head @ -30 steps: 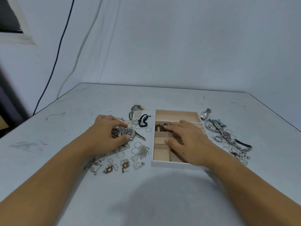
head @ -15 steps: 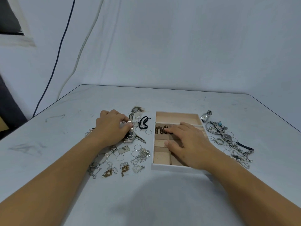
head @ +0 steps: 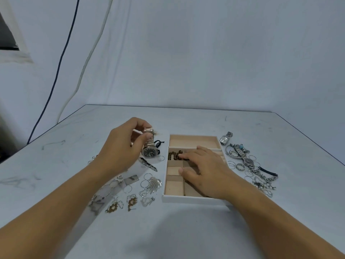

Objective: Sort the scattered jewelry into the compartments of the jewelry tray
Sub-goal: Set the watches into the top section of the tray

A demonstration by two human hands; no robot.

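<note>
Early stage, most of the sorting is left. Only one piece reads as sorted: a brown chain [head: 174, 155] in a small compartment of the jewelry tray [head: 192, 199], just under the right fingertips. The tray's long back compartment [head: 193, 141] is bare, and the front-left cells look bare too. The rest are hidden by the right hand [head: 205, 172], so the cell total can't be counted.

Left hand [head: 123, 146]: grip pinches the bracelet of a steel wristwatch [head: 149, 152], thumb against fingers. The watch hangs dial-forward above the table [head: 168, 230], left of the tray and not yet over it. It is probably bound for the long compartment. Right hand: grip released, fingers flat across the tray's middle cells, holding nothing.

Counts:
- Tray: 1.
- Watches: 3. One is held, a square-faced watch [head: 224, 139] sits beside the tray's far right corner, and a round-faced watch [head: 248, 161] lies in the right pile.
- Gold filigree earrings [head: 131, 200]: 2, at front left.
- One each: fan-shaped silver piece [head: 155, 184], leaf-shaped piece [head: 149, 165], black cord [head: 159, 143], black band [head: 267, 171], patterned ring [head: 239, 166].
- Chain bracelet [head: 262, 179]: at least 1, tangled.
- Thin wire hoops: several on both sides, overlapping and too fine for an exact count.

Both piles lie on the table, untouched by either hand.
</note>
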